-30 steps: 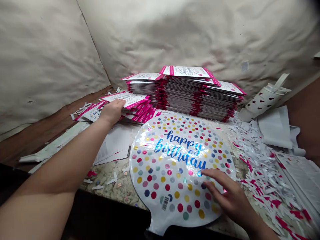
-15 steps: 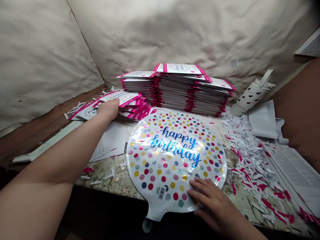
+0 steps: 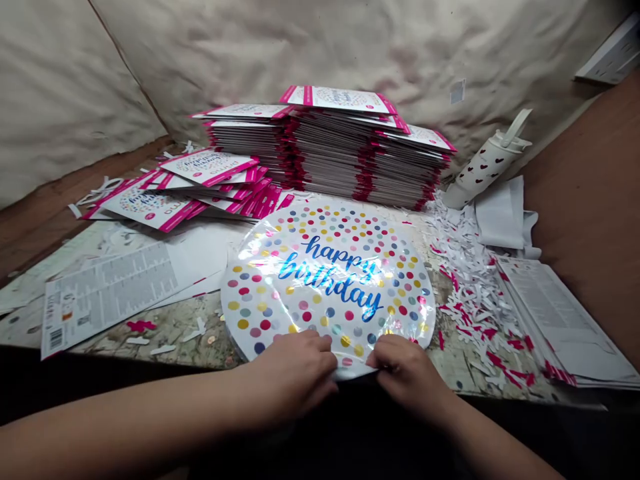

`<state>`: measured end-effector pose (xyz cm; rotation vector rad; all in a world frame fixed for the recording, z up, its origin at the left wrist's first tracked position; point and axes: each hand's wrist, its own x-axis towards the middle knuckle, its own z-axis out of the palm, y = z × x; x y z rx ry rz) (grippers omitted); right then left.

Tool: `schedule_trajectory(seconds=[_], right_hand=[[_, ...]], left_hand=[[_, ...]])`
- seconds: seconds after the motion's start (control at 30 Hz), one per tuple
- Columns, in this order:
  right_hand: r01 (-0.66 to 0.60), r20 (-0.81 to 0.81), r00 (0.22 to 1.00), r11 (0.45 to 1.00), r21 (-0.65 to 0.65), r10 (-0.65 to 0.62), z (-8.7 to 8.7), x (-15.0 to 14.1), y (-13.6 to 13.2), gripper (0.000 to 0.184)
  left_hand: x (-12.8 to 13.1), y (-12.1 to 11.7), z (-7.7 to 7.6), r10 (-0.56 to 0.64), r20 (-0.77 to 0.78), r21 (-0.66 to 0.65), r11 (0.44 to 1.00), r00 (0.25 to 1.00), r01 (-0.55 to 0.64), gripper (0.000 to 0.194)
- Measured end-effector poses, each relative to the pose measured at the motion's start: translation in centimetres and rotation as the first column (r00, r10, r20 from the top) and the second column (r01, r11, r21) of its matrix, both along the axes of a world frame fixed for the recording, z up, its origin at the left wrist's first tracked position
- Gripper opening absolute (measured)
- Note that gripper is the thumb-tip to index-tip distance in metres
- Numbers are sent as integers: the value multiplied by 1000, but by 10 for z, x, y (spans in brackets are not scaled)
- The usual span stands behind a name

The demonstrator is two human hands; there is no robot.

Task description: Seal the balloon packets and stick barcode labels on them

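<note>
A flat white foil balloon (image 3: 320, 320) with coloured dots and blue "happy birthday" lettering lies at the table's front edge. My left hand (image 3: 300, 370) is closed on its near edge, left of centre, fingers curled. My right hand (image 3: 407, 373) pinches the same edge a little further right. The balloon's neck and barcode do not show; the near edge looks turned under between my hands. Behind and to the left lies a loose pile of pink-and-white printed packets (image 3: 210, 167).
Neat stacks of similar packets (image 3: 330, 153) stand along the back. A white tumbler with hearts (image 3: 480, 170) leans at the right, behind paper scraps (image 3: 470, 293) and flat printed cards (image 3: 560, 313). Another printed card (image 3: 110, 287) lies front left.
My left hand has come from the packet pile to the balloon's near edge. My right hand has gone from resting on the balloon to pinching its edge. The neck has gone from sight.
</note>
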<state>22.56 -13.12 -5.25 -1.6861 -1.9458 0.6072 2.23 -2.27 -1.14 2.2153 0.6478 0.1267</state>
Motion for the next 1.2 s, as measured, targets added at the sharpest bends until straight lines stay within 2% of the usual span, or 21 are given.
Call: schedule_trajectory(seconds=[0.03, 0.07, 0.17, 0.23, 0.3, 0.37, 0.4, 0.47, 0.53, 0.57, 0.63, 0.7, 0.73, 0.77, 0.8, 0.87, 0.93, 1.0, 1.1, 1.13, 1.2], right_hand=[[11, -14, 1000, 999, -46, -12, 1, -1, 3, 22], [14, -48, 999, 994, -108, -19, 1, -2, 6, 19], [-62, -263, 964, 939, -338, -31, 0, -3, 20, 10], [-123, -357, 934, 914, -385, -24, -1, -1, 29, 9], [-85, -340, 940, 940, -330, -34, -3, 2, 35, 16], [22, -312, 945, 973, -230, -95, -7, 6, 37, 20], [75, -317, 939, 979, -191, -134, -9, 8, 37, 21], [132, -332, 928, 982, -132, -170, -11, 9, 33, 21], [116, -308, 943, 991, -62, -129, -11, 7, 26, 19], [79, -282, 956, 997, -2, -76, -11, 4, 21, 16], [-62, -177, 980, 988, 140, 87, -10, 0, 13, 16], [-217, 18, 976, 954, 207, 218, -12, 0, 5, 42], [-244, 124, 967, 948, 205, 222, -15, 4, 3, 57], [-213, 221, 960, 958, 194, 169, -19, 11, 0, 67], [-129, 306, 950, 974, 188, 67, -23, 20, -1, 72], [92, 422, 890, 973, 211, -175, -32, 44, -2, 67], [209, 487, 819, 949, 238, -303, -36, 69, 0, 55], [138, 504, 834, 969, 205, -225, -37, 89, 3, 52], [-65, 371, 928, 995, 79, 31, -33, 107, 11, 55], [-86, 290, 955, 995, 43, 70, -31, 112, 15, 53], [-29, 104, 994, 999, -27, 32, -27, 121, 26, 45]], left_hand=[[2, -7, -8, -58, -46, 12, 998, 997, 59, 10], [4, -8, -13, -66, -82, 1, 998, 994, 66, 15], [9, 9, -18, 7, -167, -114, 993, 986, -26, 15], [7, 21, -15, 22, -215, -40, 999, 976, -32, 14], [-7, 30, -8, 30, -271, 141, 990, 962, 9, 20], [-34, 40, 1, 124, -321, 358, 934, 939, -1, 30], [-50, 45, 5, 204, -322, 461, 887, 925, -35, 34], [-78, 57, 13, 350, -246, 642, 757, 904, -119, 43], [-93, 65, 16, 361, -136, 738, 659, 923, -149, 62], [-95, 66, 14, 312, -103, 747, 651, 944, -134, 70], [-89, 66, 4, 173, -113, 696, 716, 979, -46, 74], [-79, 64, -15, 42, -178, 563, 823, 983, 67, 66], [-76, 63, -25, -13, -204, 481, 870, 979, 112, 62], [-73, 62, -35, -49, -205, 413, 901, 977, 132, 58], [-73, 62, -43, -66, -182, 370, 920, 981, 131, 55], [-75, 62, -55, -58, -106, 352, 931, 993, 92, 53], [-79, 61, -60, -61, -73, 373, 924, 995, 84, 53], [-84, 62, -59, -117, -109, 387, 910, 987, 151, 51], [-93, 71, -52, -115, -194, 407, 894, 974, 186, 52], [-96, 78, -49, -76, -220, 408, 898, 972, 163, 54], [-100, 95, -41, 8, -254, 355, 931, 967, 86, 50]])
